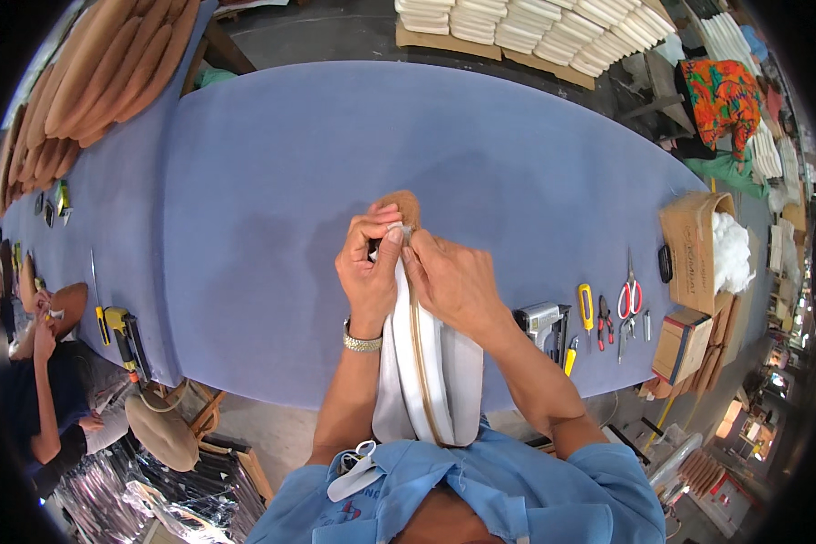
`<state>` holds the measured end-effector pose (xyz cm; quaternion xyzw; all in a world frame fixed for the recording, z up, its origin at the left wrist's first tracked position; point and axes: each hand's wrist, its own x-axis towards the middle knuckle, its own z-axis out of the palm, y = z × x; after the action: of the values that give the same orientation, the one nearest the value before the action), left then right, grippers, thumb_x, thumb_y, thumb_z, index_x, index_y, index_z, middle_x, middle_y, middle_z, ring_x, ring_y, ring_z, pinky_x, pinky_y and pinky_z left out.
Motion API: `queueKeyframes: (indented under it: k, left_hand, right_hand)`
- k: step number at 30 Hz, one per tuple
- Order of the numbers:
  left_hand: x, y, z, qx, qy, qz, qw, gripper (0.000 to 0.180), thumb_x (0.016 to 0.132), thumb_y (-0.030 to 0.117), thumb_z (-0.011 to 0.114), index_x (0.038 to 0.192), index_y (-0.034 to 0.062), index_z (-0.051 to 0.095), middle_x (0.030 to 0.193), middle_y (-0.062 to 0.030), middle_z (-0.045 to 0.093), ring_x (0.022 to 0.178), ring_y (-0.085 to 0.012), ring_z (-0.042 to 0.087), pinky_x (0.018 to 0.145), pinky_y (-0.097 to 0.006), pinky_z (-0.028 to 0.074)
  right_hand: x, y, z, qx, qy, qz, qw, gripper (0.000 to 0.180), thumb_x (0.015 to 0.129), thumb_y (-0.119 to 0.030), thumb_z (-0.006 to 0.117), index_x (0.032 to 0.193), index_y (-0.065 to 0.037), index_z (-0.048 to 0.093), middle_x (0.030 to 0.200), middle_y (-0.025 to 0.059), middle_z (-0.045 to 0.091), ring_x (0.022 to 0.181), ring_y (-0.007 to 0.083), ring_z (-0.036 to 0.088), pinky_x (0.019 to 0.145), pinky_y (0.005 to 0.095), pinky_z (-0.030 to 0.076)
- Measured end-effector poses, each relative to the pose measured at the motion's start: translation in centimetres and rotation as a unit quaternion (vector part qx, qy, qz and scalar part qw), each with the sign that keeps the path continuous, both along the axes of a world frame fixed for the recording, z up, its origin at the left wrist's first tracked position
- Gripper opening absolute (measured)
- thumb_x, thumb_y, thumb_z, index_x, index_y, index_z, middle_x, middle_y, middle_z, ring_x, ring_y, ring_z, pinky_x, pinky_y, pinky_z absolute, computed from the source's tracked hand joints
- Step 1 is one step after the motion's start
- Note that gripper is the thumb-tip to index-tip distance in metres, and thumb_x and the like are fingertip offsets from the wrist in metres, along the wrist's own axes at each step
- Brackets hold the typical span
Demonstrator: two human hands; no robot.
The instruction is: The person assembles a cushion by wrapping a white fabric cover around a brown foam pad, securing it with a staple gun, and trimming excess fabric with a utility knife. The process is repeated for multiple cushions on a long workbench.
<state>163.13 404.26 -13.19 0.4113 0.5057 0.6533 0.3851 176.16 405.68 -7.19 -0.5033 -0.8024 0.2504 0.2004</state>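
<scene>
Cushion [431,363] pinched by both hands; cardboard box [689,249] holds white stuffing [730,249].

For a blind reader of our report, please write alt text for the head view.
Seen from above, a person's left hand and right hand pinch the top end of a white cushion with a tan seam strip, held upright over a blue table. To the right lie a staple gun, scissors and pliers.

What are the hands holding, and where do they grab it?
Both hands, left hand and right hand, pinch the far top end of a long white padded piece.
</scene>
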Motion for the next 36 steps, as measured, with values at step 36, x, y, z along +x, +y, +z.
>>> queueKeyframes:
  k: [36]
  left_hand:
    - [-7.6, 3.3, -0.3, -0.006, 0.043, -0.254, 0.966, 0.045, 0.098, 0.027, 0.068, 0.138, 0.0069, 0.066, 0.129, -0.0147, 0.07, 0.142, -0.0314, 0.052, 0.119, -0.048, 0.038]
  right_hand:
    - [14.9, -12.4, -7.3, -0.199, 0.024, -0.36, 0.911, 0.034, 0.094, -0.012, 0.07, 0.125, -0.002, 0.062, 0.106, 0.018, 0.068, 0.099, 0.0273, 0.068, 0.087, 0.0372, 0.054]
